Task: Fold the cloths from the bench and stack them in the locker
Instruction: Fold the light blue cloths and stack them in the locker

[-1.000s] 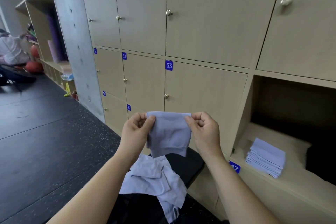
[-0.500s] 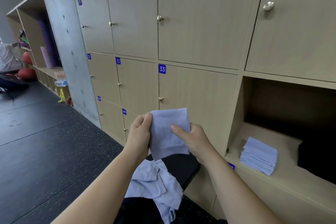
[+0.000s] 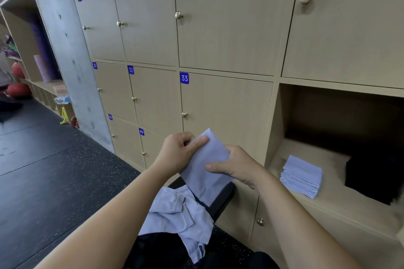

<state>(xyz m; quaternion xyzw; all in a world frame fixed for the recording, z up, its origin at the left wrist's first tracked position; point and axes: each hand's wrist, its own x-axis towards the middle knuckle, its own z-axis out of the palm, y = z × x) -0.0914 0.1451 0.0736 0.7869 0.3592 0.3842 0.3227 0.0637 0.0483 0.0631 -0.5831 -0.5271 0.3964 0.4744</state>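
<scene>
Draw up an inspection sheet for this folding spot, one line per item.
Surface: bench, black, partly covered by the pile.
Job's things: cloth held up above the bench; pile of crumpled cloths on the bench; stack of folded cloths in the open locker.
Clutter: black bundle in the locker, right of the stack and apart from it.
Hands: left hand pinches the cloth's upper edge; right hand grips its right side, thumb on the front.
Cables: nothing seen.
Surroundings: closed numbered doors, door 33 behind the hands; pillar and dark floor to the left.
</scene>
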